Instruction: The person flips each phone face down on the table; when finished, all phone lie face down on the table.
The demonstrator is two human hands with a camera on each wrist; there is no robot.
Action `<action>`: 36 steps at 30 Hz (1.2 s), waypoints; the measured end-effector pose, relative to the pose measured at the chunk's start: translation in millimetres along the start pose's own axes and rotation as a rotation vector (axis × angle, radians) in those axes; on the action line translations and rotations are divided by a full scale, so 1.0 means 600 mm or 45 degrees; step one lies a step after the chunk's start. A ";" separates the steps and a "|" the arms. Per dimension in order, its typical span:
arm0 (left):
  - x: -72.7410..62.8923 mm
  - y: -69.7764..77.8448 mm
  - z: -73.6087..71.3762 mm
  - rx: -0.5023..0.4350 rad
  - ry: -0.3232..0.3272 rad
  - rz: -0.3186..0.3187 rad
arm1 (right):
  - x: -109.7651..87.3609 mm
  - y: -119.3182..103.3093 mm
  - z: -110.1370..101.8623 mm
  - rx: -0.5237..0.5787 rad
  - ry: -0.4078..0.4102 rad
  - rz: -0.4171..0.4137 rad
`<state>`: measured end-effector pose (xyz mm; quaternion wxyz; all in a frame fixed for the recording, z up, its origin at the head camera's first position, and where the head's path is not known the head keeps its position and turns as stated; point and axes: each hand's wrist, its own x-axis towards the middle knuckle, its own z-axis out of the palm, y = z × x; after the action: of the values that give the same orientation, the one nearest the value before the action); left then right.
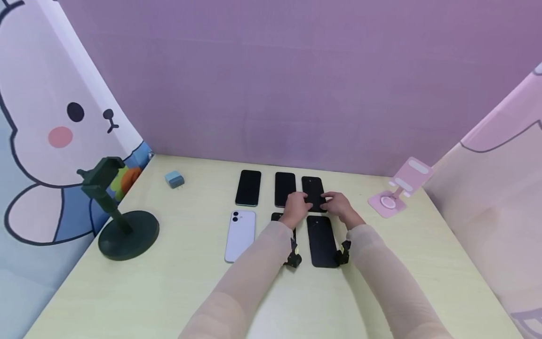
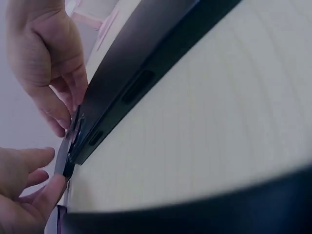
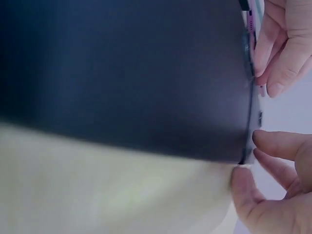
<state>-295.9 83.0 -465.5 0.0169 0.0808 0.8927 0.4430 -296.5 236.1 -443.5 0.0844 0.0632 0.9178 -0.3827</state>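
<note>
A black phone [image 1: 314,188] lies at the back right of two rows of phones, camera end away from me. My left hand [image 1: 296,207] holds its left edge with thumb and fingertips; my right hand [image 1: 338,206] holds its right edge likewise. In the right wrist view, my right hand's thumb and fingers [image 3: 258,139] meet at the phone's edge. Nearer me lies another black phone [image 1: 322,241], which fills much of both wrist views. Left of the hands is a dark-screened phone [image 1: 284,186]. Under my left forearm a further phone [image 1: 276,216] is mostly hidden.
Farther left lie another dark-screened phone [image 1: 248,188] and a pale lavender phone [image 1: 240,236]. A dark green stand [image 1: 129,235] and a blue charger plug [image 1: 174,179] are on the left. At the right stands a pink phone stand [image 1: 410,176]. A purple backdrop [image 1: 271,94] closes the back.
</note>
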 end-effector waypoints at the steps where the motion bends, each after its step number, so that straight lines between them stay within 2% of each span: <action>1: 0.000 -0.002 -0.004 -0.018 0.001 0.001 | -0.001 -0.005 0.000 -0.022 0.009 -0.012; 3: 0.000 -0.007 -0.014 -0.033 0.008 0.014 | -0.004 -0.019 0.001 -0.058 0.017 -0.040; 5: 0.002 -0.014 -0.027 -0.029 0.036 0.062 | -0.007 -0.036 0.006 -0.087 0.024 -0.076; 10: 0.005 -0.034 -0.064 -0.044 0.084 0.128 | -0.008 -0.073 0.033 -0.095 -0.027 -0.113; 15: 0.002 -0.053 -0.095 -0.022 0.105 0.081 | -0.005 -0.093 0.058 -0.090 -0.047 -0.125; 20: 0.000 -0.072 -0.116 0.016 0.074 -0.038 | -0.002 -0.106 0.074 -0.106 -0.073 -0.141; 23: 0.000 -0.082 -0.121 0.002 0.050 -0.080 | 0.000 -0.110 0.080 -0.099 -0.082 -0.130; 28: 0.005 -0.095 -0.122 0.005 0.043 -0.064 | 0.004 -0.112 0.087 -0.079 -0.066 -0.102; 36: 0.006 -0.099 -0.120 0.012 0.020 -0.083 | 0.008 -0.107 0.090 -0.054 -0.082 -0.068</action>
<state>-314.2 -8.3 -468.9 0.0238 0.0483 0.8972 0.4384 -306.9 153.1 -437.6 0.1049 0.0245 0.9239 -0.3672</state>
